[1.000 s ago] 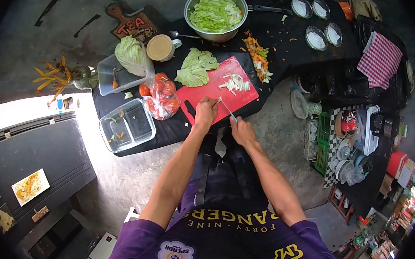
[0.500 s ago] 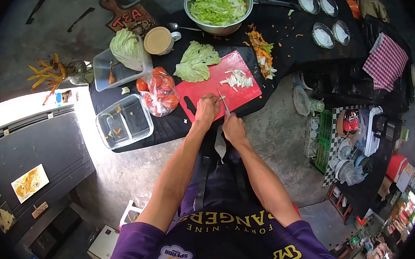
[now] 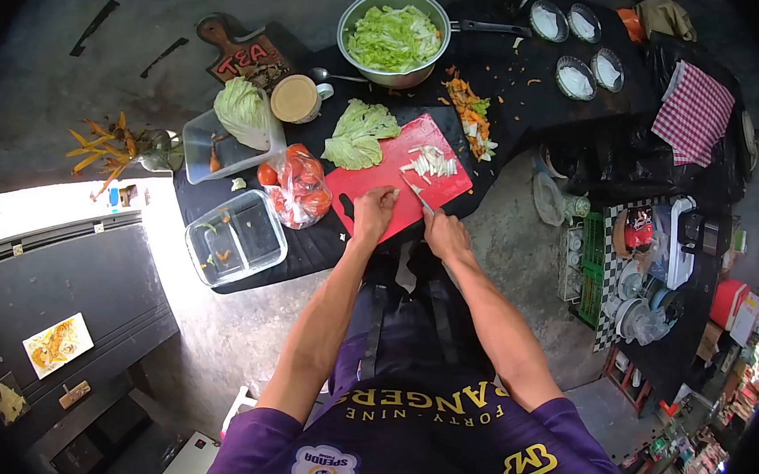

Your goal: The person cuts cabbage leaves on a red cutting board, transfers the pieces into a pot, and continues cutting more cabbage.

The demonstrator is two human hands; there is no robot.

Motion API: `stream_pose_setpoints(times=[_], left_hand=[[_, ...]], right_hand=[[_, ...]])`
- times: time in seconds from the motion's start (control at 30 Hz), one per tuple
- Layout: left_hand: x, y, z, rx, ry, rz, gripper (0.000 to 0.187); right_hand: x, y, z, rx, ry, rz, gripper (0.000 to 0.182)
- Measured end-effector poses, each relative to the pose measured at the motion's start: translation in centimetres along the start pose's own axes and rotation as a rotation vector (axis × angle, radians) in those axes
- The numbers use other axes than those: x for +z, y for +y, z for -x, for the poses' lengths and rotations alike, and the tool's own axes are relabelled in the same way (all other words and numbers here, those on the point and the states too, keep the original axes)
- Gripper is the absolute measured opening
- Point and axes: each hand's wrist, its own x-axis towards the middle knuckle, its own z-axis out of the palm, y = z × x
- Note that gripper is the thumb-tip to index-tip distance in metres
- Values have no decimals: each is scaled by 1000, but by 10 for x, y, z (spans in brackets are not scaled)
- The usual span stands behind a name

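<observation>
My right hand (image 3: 446, 237) is closed round the handle of a knife (image 3: 418, 194), whose blade lies low over the red cutting board (image 3: 396, 220) and points at a pile of white vegetable strips (image 3: 430, 162). To its left, my left hand (image 3: 373, 212) rests at the board's near side with the fingers pinched together. Whatever is in that pinch, if anything, is too small to make out. A green cabbage leaf (image 3: 361, 135) overlaps the board's far left edge. Orange and green peelings (image 3: 471, 119) lie in a heap beyond the board's right corner.
A pan (image 3: 343, 49) of shredded greens stands behind the board. At left are a bag of tomatoes (image 3: 299, 188), a glass container (image 3: 237, 236), a plastic tub (image 3: 197, 147) with cabbage (image 3: 245, 112), and a lidded mug (image 3: 296, 99). Several small glass bowls (image 3: 576, 78) sit far right.
My left hand has drawn back from the blade, leaving a gap between them. The knife now angles toward the white strips. The whole view has shifted slightly.
</observation>
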Motion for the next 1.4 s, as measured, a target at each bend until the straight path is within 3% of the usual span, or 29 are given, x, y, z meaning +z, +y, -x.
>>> stream_pose_setpoints(times=[0.23, 0.43, 0.83, 0.93, 1.07, 1.2, 1.4], left_hand=[[10, -10, 3, 175, 116, -126, 15], [6, -13, 1, 262, 21, -196, 15], [4, -13, 0, 149, -1, -92, 19], [0, -12, -3, 88, 25, -192, 16], [-14, -21, -1, 186, -8, -105, 14], [-16, -15, -1, 119, -18, 7, 13], [-12, -23, -2, 83, 17, -104, 12]], right_hand=[[15, -3, 21, -24, -25, -105, 51], [24, -14, 22, 54, -38, -114, 52], [42, -23, 17, 187, -62, -75, 54], [41, -5, 32, 223, -50, -107, 53], [34, -5, 37, 196, -32, -71, 53], [33, -16, 32, 133, -7, -132, 52], [49, -30, 37, 108, -16, -155, 53]])
